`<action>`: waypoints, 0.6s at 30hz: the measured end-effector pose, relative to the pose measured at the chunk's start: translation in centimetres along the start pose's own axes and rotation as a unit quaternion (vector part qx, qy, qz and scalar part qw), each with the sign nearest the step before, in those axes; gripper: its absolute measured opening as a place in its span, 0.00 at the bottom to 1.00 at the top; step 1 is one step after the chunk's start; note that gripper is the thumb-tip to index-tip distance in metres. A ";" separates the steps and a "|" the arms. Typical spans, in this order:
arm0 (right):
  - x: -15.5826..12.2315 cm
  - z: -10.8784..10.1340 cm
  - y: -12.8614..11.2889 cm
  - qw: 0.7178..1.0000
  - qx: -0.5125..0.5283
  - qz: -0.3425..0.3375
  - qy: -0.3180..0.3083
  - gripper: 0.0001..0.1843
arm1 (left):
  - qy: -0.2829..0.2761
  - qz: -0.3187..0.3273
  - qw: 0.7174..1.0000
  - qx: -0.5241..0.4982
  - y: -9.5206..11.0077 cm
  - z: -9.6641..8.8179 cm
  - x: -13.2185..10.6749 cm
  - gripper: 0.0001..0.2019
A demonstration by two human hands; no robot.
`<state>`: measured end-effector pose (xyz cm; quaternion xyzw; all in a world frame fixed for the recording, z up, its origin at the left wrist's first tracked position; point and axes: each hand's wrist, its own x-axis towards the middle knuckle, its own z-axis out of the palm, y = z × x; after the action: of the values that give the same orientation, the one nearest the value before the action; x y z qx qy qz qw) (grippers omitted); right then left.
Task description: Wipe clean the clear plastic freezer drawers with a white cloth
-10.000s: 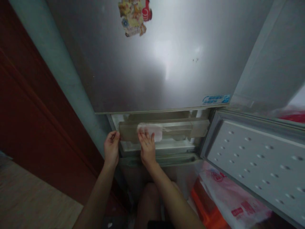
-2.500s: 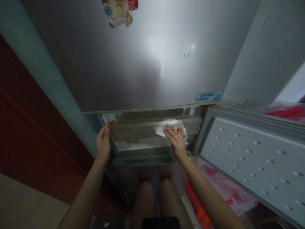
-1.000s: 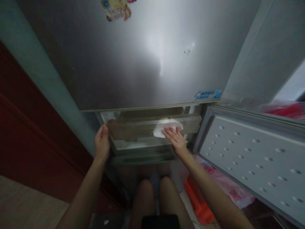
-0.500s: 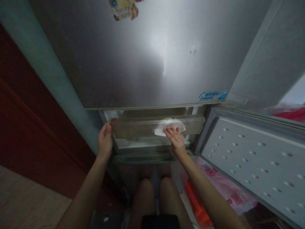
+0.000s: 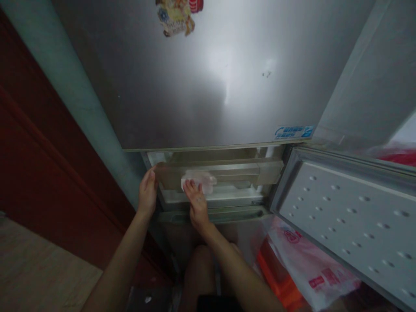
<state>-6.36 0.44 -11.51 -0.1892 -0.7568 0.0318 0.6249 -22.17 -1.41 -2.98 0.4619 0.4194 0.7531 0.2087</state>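
A translucent plastic freezer drawer is pulled partly out of the lower compartment of a silver fridge. My left hand grips the drawer's left end, its fingers wrapped around the edge. With my right hand I press a thin white cloth flat against the left part of the drawer front. The fingers lie stretched over the cloth and hide some of it; whether it is fabric or paper I cannot tell.
The fridge's upper door is closed above. The lower door stands swung out to the right. Below it are a pink-and-white plastic bag and an orange container. A dark red wooden panel stands to the left.
My right hand has slid the white cloth leftward along the drawer front, from its right part to its left. My left hand keeps its hold on the drawer's end.
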 end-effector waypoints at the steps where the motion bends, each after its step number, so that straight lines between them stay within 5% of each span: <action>1: 0.0 0.4 -0.2 1.000 0.005 -0.001 -0.003 0.34 | 0.001 -0.018 1.000 -0.012 0.0 -0.1 0.1 0.23; 11: -0.7 0.2 -0.2 0.989 -0.073 -0.105 -0.080 0.29 | 0.022 -0.064 0.995 -0.071 -1.0 -0.5 0.4 0.25; 18: 2.3 0.9 -1.7 0.967 -0.147 -0.147 -0.150 0.24 | -0.016 -0.053 0.996 -0.064 -0.7 -0.8 0.6 0.24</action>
<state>-7.97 -0.25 -9.07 -0.1587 -0.8579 -0.1438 0.4671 -23.16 -0.96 -3.42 0.4369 0.3909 0.7589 0.2837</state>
